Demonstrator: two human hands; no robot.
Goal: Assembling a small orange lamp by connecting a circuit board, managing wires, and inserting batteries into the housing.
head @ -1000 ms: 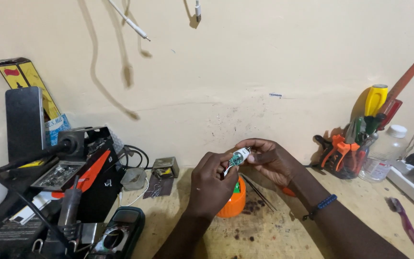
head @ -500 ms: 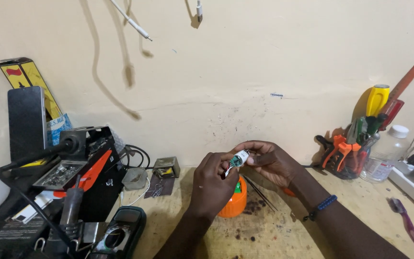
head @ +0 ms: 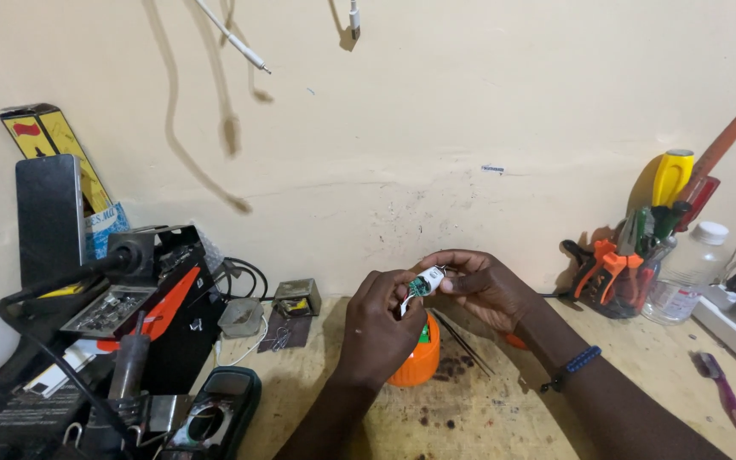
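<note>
A small white part with a green circuit board [head: 425, 282] is held up over the workbench between both hands. My left hand [head: 376, 328] grips its lower left end with thumb and fingers. My right hand [head: 483, 285] pinches its upper right end; a blue bead bracelet [head: 574, 367] is on that wrist. Behind and below my left hand sits an orange round object [head: 423, 358], partly hidden. Thin dark rods [head: 462, 342] lie on the bench under my right hand.
A black and orange soldering station [head: 142, 298] with cables fills the left, with a black meter [head: 215, 417] in front. At the right stand a tool holder with pliers and screwdrivers [head: 641, 255], a clear bottle [head: 683, 273] and a purple toothbrush [head: 730, 405]. Cables hang on the wall.
Both hands have shifted slightly lower with the small part; the grip on it is unchanged.
</note>
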